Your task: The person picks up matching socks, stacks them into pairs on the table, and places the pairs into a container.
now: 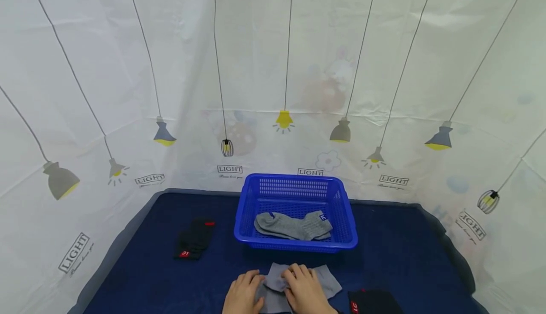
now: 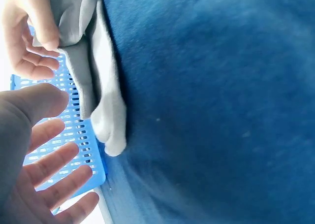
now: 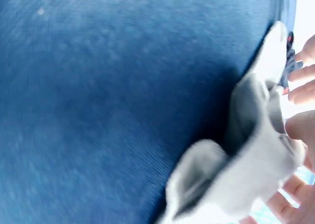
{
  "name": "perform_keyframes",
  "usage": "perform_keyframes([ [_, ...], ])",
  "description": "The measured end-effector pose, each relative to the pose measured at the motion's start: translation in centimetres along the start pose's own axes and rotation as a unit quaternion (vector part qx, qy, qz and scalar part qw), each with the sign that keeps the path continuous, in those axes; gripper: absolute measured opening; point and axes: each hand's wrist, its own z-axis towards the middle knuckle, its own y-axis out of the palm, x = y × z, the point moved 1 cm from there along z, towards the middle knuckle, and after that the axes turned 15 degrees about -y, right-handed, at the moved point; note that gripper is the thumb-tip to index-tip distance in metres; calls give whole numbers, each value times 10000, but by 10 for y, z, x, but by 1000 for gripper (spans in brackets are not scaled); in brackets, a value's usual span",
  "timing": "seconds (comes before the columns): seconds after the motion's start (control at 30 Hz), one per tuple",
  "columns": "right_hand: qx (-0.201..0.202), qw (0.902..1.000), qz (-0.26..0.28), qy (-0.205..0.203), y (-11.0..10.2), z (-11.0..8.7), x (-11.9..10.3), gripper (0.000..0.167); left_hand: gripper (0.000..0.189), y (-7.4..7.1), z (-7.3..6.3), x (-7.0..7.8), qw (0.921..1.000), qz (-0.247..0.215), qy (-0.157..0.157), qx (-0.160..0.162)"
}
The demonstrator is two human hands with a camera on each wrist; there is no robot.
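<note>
A grey pair of socks (image 1: 329, 281) lies on the dark blue cloth in front of the basket, partly folded over and half covered by the hands. My right hand (image 1: 308, 291) pinches the folded fabric between thumb and fingers. In the right wrist view the grey fabric (image 3: 261, 160) bulges up beside that thumb. My left hand (image 1: 242, 293) is at the left side of the socks. From the left wrist view, its fingers (image 2: 64, 184) are spread and fairly straight, apart from the sock toe (image 2: 110, 120).
Behind the hands stands a blue plastic basket (image 1: 294, 178) with grey socks (image 1: 290, 226) inside. Folded black socks (image 1: 195, 239) with red labels lie to the left. Another black pair (image 1: 375, 301) is at the right front. A printed curtain (image 1: 264, 67) encloses the table.
</note>
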Motion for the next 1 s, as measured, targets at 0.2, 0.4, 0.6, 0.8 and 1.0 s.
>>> perform_keyframes([
  [0.2, 249, 9992, -283, -167, -7, -2, -2, 31, 42, -4, 3, 3, 9993, 39, 201, 299],
  [0.4, 693, 9946, -682, -368, -11, -6, -7, 41, 43, -5, 6, 9, 9973, 67, 456, 566],
  [0.6, 1082, 9848, -1214, -608, -8, -13, -13, 51, 41, -4, 9, 14, 9955, 43, 593, 734],
  [0.8, 1389, 9759, -1491, -778, 5, -23, -14, 43, 36, 0, 15, 16, 9960, -138, 691, 547],
  [1.0, 1059, 9836, -1219, -808, 14, -31, -11, 38, 34, 11, 20, 18, 9960, -306, 812, 198],
])
